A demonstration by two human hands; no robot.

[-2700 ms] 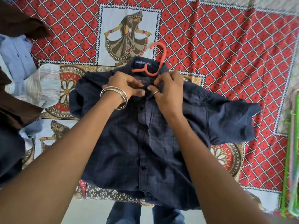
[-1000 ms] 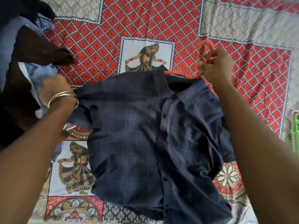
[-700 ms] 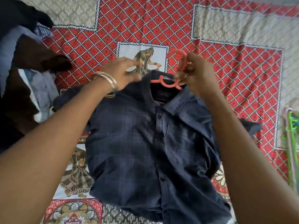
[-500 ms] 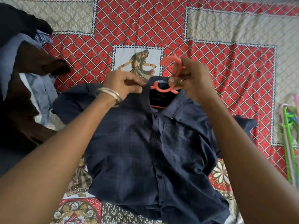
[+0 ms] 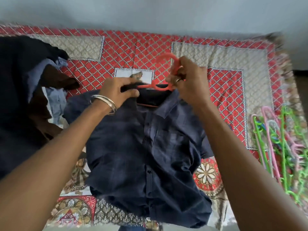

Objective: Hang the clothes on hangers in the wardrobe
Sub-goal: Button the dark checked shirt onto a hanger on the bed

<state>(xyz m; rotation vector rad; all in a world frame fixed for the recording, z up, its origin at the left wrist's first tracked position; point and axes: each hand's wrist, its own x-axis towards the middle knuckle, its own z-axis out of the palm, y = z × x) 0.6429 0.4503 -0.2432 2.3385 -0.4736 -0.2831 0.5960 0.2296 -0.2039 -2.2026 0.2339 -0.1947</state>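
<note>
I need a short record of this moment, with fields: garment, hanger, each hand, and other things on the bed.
garment: dark navy shirt, buttoned, front up on the patterned bedcover
hanger: red hanger inside the collar, hook out above it
right hand: grips the hanger at the base of its hook
left hand: holds the collar, left of the hanger
left side: pile of clothes
right side: spare green and pink hangers

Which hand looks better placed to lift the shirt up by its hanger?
The right hand: it already grips the red hanger at its hook, while the left hand only holds the navy shirt at the collar.
</note>
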